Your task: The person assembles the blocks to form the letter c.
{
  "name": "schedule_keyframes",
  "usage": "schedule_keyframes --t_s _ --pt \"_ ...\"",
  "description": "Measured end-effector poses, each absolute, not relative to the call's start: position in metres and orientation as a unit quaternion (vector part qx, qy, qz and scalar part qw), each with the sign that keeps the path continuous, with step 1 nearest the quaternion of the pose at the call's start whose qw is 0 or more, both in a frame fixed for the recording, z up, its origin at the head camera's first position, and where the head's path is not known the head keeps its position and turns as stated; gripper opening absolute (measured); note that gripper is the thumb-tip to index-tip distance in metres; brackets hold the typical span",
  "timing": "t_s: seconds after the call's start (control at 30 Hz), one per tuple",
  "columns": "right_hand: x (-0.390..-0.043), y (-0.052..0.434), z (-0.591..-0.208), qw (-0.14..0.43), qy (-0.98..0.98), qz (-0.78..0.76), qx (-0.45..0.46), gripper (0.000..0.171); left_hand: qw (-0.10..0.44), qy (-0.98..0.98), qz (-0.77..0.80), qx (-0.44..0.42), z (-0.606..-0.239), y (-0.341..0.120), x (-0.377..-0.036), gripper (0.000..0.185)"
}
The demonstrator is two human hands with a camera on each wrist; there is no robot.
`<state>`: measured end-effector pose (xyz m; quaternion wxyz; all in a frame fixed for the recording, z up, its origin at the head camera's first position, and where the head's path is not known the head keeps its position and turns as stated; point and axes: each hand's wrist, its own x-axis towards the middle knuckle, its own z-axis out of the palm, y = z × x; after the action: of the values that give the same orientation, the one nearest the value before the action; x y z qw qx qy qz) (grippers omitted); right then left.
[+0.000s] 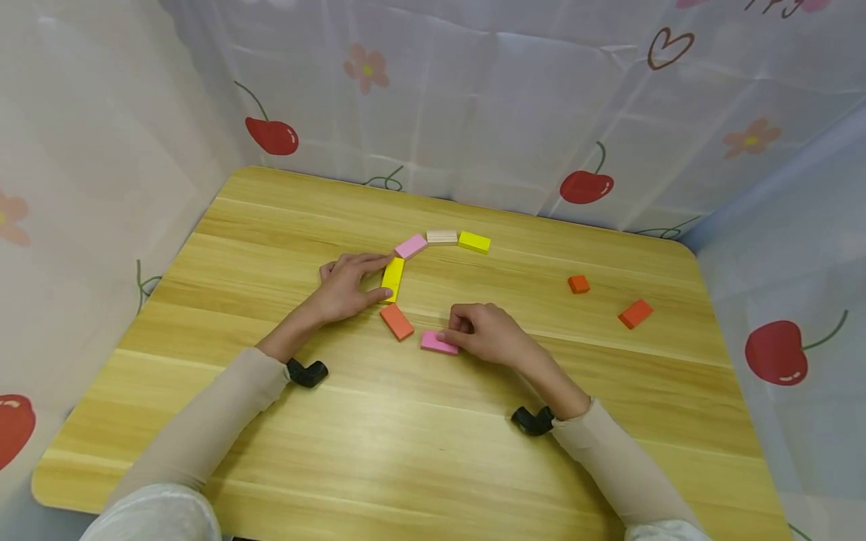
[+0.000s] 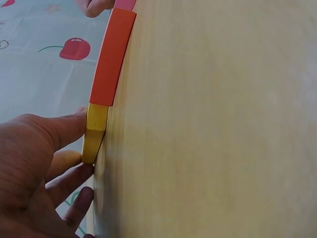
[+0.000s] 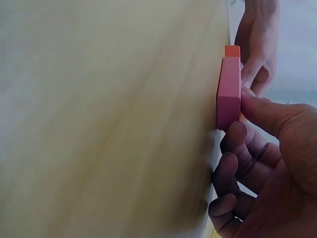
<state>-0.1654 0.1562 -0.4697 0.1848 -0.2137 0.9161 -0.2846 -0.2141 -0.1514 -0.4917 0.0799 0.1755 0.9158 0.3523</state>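
My left hand [image 1: 343, 289] holds a yellow block [image 1: 393, 278] lying on the table, its thumb at the near end and index finger at the far end. In the left wrist view the thumb touches the side of that yellow block [image 2: 96, 124], and the other fingers are spread. With thumb and curled fingers, my right hand [image 1: 492, 334] pinches the right end of a bright pink block [image 1: 435, 342]. The right wrist view shows the thumb against this pink block [image 3: 229, 89]. Between the two held blocks lies an orange-red block [image 1: 397, 323], set at a slant.
A pale pink block [image 1: 410, 246], a plain wood block [image 1: 442, 238] and another yellow block [image 1: 474, 242] continue the curved row behind. Off to the right lie a small orange block [image 1: 578, 284] and a larger red-orange one [image 1: 636, 314]. Printed curtains surround the wooden table [image 1: 379, 451].
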Motion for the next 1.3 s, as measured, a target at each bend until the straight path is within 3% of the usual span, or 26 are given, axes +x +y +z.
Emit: schedule_keyframes --t_s 1.3 --pt "-0.168 0.142 -0.474 0.189 0.913 -0.275 -0.235 0.03 0.082 0.916 0.352 0.176 -0.494 -0.152 -0.216 0.07"
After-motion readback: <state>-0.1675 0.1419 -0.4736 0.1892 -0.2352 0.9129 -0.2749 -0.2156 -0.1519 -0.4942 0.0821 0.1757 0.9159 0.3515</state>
